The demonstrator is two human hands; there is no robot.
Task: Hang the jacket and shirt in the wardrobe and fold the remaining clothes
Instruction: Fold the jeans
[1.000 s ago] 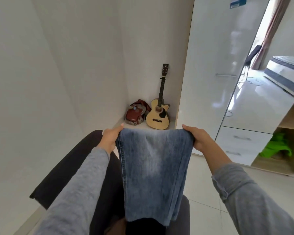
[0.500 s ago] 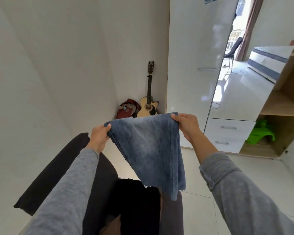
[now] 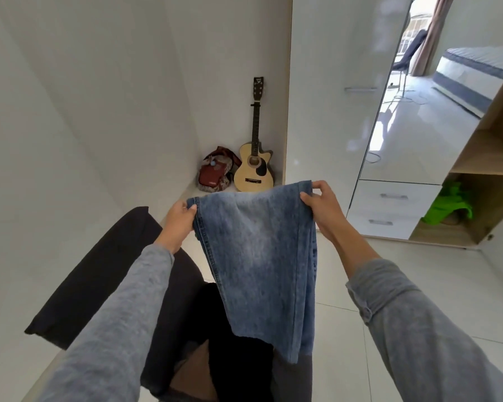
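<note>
Currently held: jeans (image 3: 262, 256) — up in the air in front of us, stretched between both hands, well short of the wardrobe (image 3: 340, 97).
Left hand (image 3: 179, 220): curled round the left top corner of the jeans, thumb lying over the seam edge.
Right hand (image 3: 321, 208): pinches the right top corner, thumb on our side, fingers over the far edge; this corner sits a little higher than the left.
Jeans shape: doubled over, light blue, hanging straight down from the top edge; side seam shows along the left.
Jeans lower end: hangs over the black clothes (image 3: 238, 358) below us — touching or not, we cannot tell.
Black clothes: heaped on a dark cushion (image 3: 99, 274) that runs along the left wall.
Sleeves: grey, both arms reaching forward; the right one is pushed up the forearm.
Wardrobe: white and glossy, ahead and to the right, door closed, bar handle on it.
Drawers (image 3: 389, 210): two, white, closed, low on the wardrobe, just right of our right hand.
Open shelves: bare wood at the far right; a green item (image 3: 447, 204) lies in the lower compartment.
Corner: guitar (image 3: 253, 169) upright against the wall beside the wardrobe, red bag (image 3: 215, 172) on the floor just beside it.
Floor (image 3: 447, 285): pale glossy tiles.
</note>
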